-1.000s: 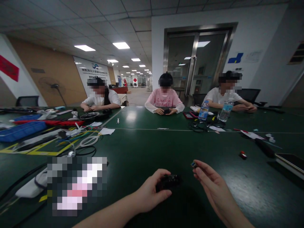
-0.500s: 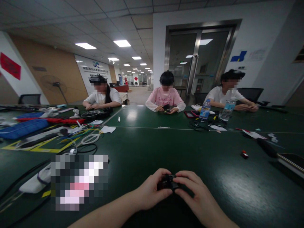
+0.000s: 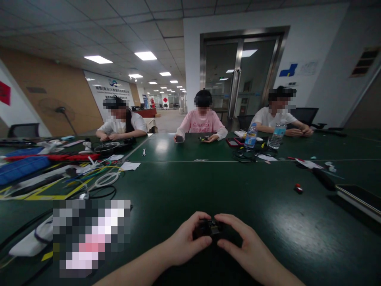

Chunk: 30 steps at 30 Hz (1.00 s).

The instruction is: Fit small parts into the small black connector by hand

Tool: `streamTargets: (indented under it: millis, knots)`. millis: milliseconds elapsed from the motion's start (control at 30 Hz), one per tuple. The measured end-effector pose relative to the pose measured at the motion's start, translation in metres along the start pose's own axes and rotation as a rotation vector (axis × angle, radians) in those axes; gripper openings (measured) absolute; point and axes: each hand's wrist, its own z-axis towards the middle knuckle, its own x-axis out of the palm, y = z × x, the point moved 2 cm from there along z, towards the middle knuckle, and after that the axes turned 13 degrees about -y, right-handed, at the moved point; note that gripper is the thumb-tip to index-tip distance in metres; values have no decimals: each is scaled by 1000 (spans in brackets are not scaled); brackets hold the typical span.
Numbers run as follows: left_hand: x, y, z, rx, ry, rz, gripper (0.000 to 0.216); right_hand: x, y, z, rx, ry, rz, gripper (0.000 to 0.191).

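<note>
A small black device (image 3: 213, 227) with a squarish raised part and tiny yellowish details is held low over the table near its front edge; its exact kind is too dark to make out. My left hand (image 3: 192, 237) grips its left side between thumb and fingers. From the right, my right hand (image 3: 242, 238) curves around it, index fingertip at the far edge and thumb at the near side; how firmly it presses is hard to see. The device's ends are hidden behind the fingers.
The green table (image 3: 166, 190) carries a blurred-out patch (image 3: 92, 238), a white power strip (image 3: 31, 238) and cables at left. A small red-and-black object (image 3: 298, 188) and a phone-like slab (image 3: 360, 200) lie at right. Bottles (image 3: 251, 136) and several people are across the table.
My right fingers have spread, uncovering more of the black device. The view has shifted slightly right. Across the table, the person in pink has moved their hands apart, a dark piece in one.
</note>
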Motion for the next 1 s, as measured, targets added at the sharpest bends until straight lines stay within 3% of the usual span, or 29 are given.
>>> streamTargets:
  millis: [233, 367, 600, 800, 1000]
  knots:
    - [0, 1, 0, 17, -58, -4, 53, 0, 0, 2, -16, -18, 36, 28]
    - [2, 2, 1, 10, -63, -74, 49, 0, -2, 2, -39, -4, 12, 22]
    - [2, 5, 2, -36, -39, -33, 62, 1, -4, 2, -46, 3, 6, 27]
    - [3, 2, 3, -61, -39, 22, 43, 2, -5, 1, -53, 28, -24, 31]
    - [2, 1, 2, -22, -51, 23, 41, 1, -4, 0, -61, 23, -27, 35]
